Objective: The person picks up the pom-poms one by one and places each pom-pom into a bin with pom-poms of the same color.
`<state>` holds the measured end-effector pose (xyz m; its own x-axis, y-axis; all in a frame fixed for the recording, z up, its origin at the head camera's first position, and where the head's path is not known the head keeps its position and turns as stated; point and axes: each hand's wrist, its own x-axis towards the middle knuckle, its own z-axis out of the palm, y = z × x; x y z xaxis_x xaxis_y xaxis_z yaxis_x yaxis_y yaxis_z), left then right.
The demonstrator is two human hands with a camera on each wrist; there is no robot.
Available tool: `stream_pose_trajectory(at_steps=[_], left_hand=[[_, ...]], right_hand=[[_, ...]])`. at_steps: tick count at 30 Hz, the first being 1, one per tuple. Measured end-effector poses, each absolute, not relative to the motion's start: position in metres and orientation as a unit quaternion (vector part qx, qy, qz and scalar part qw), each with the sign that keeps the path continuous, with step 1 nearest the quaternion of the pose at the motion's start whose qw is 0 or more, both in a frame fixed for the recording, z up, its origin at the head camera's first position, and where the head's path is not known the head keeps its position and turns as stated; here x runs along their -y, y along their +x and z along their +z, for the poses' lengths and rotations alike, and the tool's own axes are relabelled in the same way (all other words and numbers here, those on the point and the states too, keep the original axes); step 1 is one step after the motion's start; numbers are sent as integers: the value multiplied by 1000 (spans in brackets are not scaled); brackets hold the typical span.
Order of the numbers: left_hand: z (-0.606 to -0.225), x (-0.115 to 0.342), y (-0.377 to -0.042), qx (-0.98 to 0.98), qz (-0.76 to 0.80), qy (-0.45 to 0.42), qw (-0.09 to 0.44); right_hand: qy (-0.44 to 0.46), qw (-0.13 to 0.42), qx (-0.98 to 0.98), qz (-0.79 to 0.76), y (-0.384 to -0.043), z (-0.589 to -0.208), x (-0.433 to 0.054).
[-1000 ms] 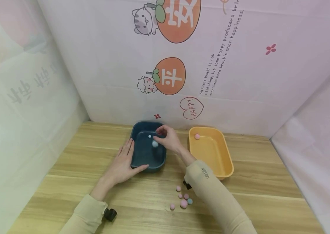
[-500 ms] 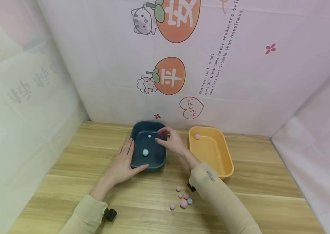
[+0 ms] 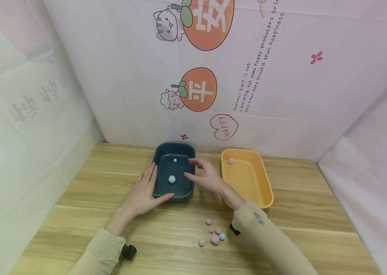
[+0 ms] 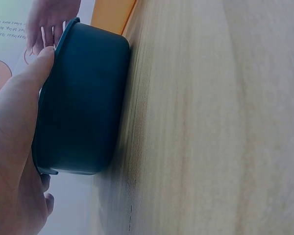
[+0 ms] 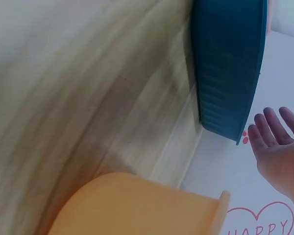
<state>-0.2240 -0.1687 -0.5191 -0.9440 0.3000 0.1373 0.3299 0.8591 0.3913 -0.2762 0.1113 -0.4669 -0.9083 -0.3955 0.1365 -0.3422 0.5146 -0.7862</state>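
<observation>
In the head view, a dark blue bin (image 3: 166,191) stands against the back wall, holding a larger pale blue ball (image 3: 171,179) and a tiny one (image 3: 175,160). My left hand (image 3: 142,194) rests along its left and front rim, fingers straight and thumb stretched out; the left wrist view shows the thumb (image 4: 45,61) lying on the rim. Over the bin's right rim hovers my right hand (image 3: 208,176), thumb and fingers spread apart with nothing between them. The right wrist view has this hand (image 5: 279,152) raised beyond the bin's wall (image 5: 230,63).
To the right stands a yellow bin (image 3: 248,183) with one pink ball (image 3: 231,160) in its far left corner. On the wooden table (image 3: 166,244) in front lie several small pink balls (image 3: 215,239) and a blue ball (image 3: 222,236). A printed white cloth (image 3: 276,126) hangs behind.
My right hand has let go of the larger pale blue ball, which dropped and rolled toward the middle front of the blue bin. That hand drew back to the right and spread; the left stayed still.
</observation>
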Motion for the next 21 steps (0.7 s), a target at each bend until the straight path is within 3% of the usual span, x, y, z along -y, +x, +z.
stream_pose_trajectory(at_steps=[21], left_hand=[[-518, 168, -223, 964, -209, -164, 35]], right_hand=[[-250, 45, -866, -430, -233, -476, -137]])
